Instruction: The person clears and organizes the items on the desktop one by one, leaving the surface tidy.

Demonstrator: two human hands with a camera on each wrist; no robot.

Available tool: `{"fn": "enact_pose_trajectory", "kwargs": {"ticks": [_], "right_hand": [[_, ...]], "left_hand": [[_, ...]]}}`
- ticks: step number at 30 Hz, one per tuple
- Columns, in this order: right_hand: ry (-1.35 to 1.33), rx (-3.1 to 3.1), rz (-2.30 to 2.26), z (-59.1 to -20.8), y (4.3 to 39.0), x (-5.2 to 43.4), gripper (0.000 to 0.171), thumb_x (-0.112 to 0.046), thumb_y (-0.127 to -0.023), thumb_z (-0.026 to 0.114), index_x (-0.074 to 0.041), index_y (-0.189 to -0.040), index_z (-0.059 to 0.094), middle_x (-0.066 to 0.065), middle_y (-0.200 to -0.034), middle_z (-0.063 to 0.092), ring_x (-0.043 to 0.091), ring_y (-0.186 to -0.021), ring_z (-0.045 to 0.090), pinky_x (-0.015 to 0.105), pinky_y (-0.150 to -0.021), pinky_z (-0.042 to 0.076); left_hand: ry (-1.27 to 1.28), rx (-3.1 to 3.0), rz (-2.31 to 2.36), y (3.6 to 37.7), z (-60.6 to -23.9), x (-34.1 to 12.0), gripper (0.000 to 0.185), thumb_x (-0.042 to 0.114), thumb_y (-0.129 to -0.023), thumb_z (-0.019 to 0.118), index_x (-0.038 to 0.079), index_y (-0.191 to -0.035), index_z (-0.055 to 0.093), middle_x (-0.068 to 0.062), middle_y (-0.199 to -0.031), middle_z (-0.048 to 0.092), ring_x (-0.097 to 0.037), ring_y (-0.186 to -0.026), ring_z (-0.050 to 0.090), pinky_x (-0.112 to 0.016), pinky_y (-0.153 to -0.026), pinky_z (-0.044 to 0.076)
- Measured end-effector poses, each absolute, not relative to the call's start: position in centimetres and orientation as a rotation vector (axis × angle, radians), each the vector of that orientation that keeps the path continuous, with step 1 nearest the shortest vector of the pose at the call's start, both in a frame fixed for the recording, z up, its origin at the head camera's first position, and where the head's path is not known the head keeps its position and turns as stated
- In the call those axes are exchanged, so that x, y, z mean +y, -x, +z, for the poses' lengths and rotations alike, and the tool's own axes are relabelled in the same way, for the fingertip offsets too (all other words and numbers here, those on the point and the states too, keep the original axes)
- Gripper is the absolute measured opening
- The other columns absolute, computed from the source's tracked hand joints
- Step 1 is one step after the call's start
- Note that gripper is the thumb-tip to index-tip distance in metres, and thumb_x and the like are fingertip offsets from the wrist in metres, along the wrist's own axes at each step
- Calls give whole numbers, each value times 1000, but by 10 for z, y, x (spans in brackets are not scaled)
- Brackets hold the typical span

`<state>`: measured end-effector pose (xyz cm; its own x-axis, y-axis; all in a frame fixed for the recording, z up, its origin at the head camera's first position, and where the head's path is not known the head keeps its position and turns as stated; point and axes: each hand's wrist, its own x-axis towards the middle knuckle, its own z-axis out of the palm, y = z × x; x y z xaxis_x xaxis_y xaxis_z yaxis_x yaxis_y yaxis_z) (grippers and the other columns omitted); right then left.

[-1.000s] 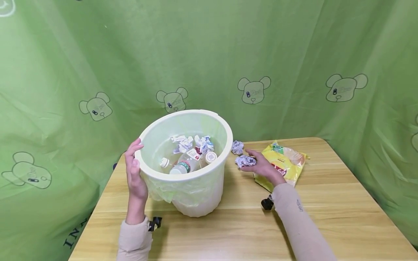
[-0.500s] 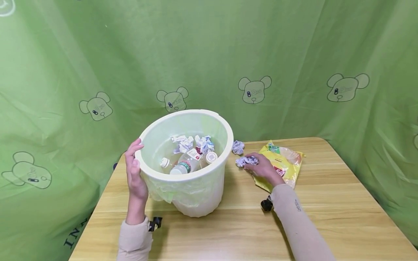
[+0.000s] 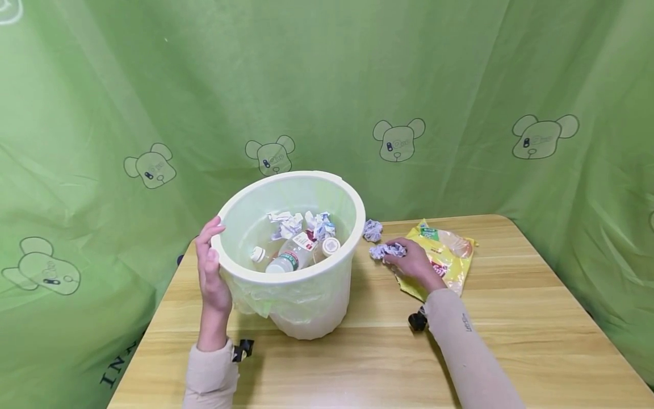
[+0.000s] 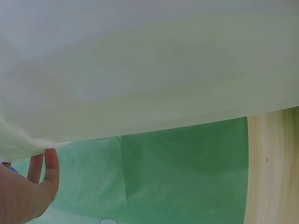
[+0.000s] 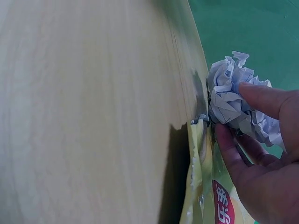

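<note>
My left hand (image 3: 212, 275) touches the left side of the white trash bin (image 3: 311, 309), its fingertips at the rim. The left wrist view shows the fingers (image 4: 50, 170) against the rim's edge. A pale green bag lines the bin, which holds plastic bottles (image 3: 298, 253) and crumpled paper (image 3: 286, 225). My right hand (image 3: 414, 264) pinches a crumpled paper ball (image 3: 380, 250) between thumb and fingers, seen closer in the right wrist view as white paper (image 5: 229, 95). Under and beside that hand lies a yellow snack bag (image 3: 449, 255).
Another crumpled paper ball (image 3: 373, 230) lies near the back edge of the wooden table (image 3: 526, 329), just right of the bin. A green curtain (image 3: 327, 85) printed with bear heads hangs behind and at both sides.
My right fingers have closed onto the paper ball, where a second ago they were spread around it. The snack bag has shifted slightly left. My left hand and the bin look unmoved.
</note>
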<state>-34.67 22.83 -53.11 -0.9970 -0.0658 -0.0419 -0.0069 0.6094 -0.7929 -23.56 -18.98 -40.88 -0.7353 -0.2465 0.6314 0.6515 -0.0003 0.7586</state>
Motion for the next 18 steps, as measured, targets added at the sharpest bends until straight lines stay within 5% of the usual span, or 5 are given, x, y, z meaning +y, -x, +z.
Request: {"fn": "enact_pose_trajectory", "kwargs": {"ticks": [11,18], "right_hand": [[35,2719,-1436,-523,346,229,53,-24,-95,74,-11,-144,58,24,-155,48,47,-145,39,65,-121,28],[42,2688,-1540,-513,346,229,53,-24,-94,75,-11,-143,59,23,-150,53,44,-137,48,62,-118,36]], "left_hand": [[419,-1640,-1809,236,-409,-190,51,38,-101,37,2,-134,53,-9,-158,38,-31,-148,32,-41,-118,37],[426,-1642,-1801,237,-409,-191,51,37,-101,37,1,-134,52,-9,-158,38,-32,-148,33,-40,-117,38]]}}
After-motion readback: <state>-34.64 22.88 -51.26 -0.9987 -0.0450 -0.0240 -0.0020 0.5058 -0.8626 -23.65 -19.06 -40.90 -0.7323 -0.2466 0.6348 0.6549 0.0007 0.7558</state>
